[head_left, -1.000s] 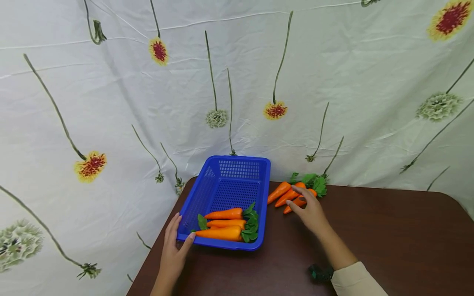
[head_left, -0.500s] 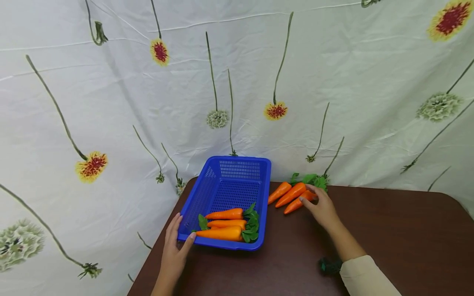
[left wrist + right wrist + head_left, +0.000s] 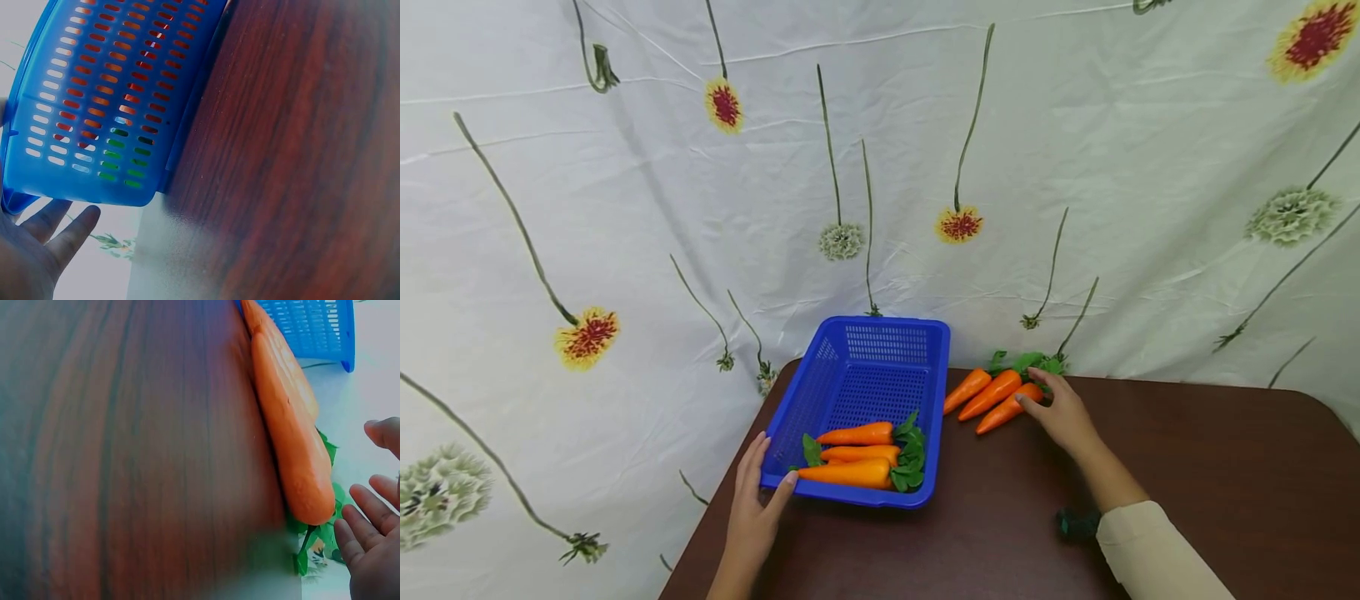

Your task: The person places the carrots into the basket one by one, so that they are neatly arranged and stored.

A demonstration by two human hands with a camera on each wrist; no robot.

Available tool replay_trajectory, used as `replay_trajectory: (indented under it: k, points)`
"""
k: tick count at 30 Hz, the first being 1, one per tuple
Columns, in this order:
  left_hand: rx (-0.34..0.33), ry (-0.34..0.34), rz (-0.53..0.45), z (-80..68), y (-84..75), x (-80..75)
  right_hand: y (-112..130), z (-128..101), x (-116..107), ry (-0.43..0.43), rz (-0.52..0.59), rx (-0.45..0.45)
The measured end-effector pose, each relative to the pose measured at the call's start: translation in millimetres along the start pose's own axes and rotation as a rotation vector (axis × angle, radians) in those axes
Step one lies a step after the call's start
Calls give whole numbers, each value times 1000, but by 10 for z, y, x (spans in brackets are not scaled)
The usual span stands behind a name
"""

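Flowered white cloth backs a dark wood tabletop (image 3: 1187, 467). Left hand (image 3: 752, 512) steadies the blue basket's (image 3: 880, 333) near corner, fingers relaxed; three carrots lie inside. Right hand (image 3: 1063, 414) touches the nearest loose carrot (image 3: 1003, 410), fingers spread, not yet closed. Best gripped mid-body (leaves look flimsy). Right wrist view alone shows the finger gap.
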State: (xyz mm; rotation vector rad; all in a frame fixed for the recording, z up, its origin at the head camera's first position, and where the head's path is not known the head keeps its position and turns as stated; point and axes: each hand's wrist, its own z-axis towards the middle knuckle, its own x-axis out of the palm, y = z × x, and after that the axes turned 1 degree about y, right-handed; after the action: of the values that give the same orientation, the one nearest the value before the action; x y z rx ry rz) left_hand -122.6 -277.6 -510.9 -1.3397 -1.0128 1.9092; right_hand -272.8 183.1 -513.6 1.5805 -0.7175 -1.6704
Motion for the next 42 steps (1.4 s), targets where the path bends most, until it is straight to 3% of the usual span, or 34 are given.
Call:
replay_trajectory:
  k: [8, 15, 24, 42]
  points:
    - [-2, 4, 2, -4, 5, 5, -80, 27, -28, 77, 36, 35]
    - [0, 3, 3, 1, -7, 3, -114, 3, -26, 155, -61, 40]
    - [1, 0, 2, 5, 7, 7, -153, -25, -36, 150, -130, -13]
    - [5, -2, 6, 13, 16, 14, -242, -37, -36, 132, -122, -9]
